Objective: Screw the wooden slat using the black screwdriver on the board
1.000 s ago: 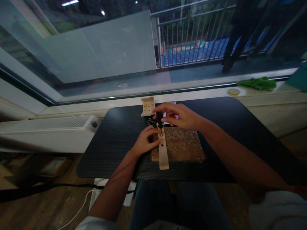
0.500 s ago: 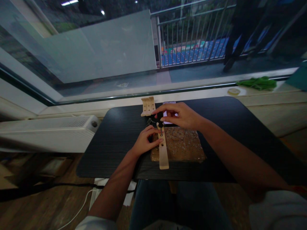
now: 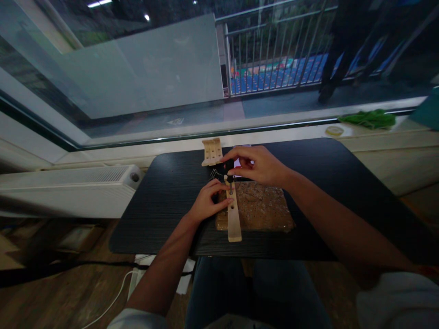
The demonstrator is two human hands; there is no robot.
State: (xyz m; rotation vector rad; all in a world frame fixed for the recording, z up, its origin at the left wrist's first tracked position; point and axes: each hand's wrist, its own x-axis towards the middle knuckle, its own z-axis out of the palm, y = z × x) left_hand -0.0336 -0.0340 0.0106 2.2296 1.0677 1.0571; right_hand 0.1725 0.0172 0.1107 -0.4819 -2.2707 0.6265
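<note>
A pale wooden strip (image 3: 233, 219) with holes lies lengthwise over a brown cork-like pad (image 3: 260, 208) on the black table (image 3: 164, 201). My left hand (image 3: 207, 202) rests on the strip's left side, fingers curled against it, holding it down. My right hand (image 3: 257, 165) hovers over the strip's far end, fingers pinched on a small black tool (image 3: 229, 173) standing upright on the strip.
A pale wooden block (image 3: 211, 151) with slots lies at the table's far edge, a phone (image 3: 240, 148) beside it partly hidden by my right hand. Small dark metal parts (image 3: 215, 174) lie near it. A radiator (image 3: 68, 183) stands left; green cloth (image 3: 368, 119) on the sill.
My right hand has turned slightly on the black tool and shifted a little. The left hand and the strip have stayed put.
</note>
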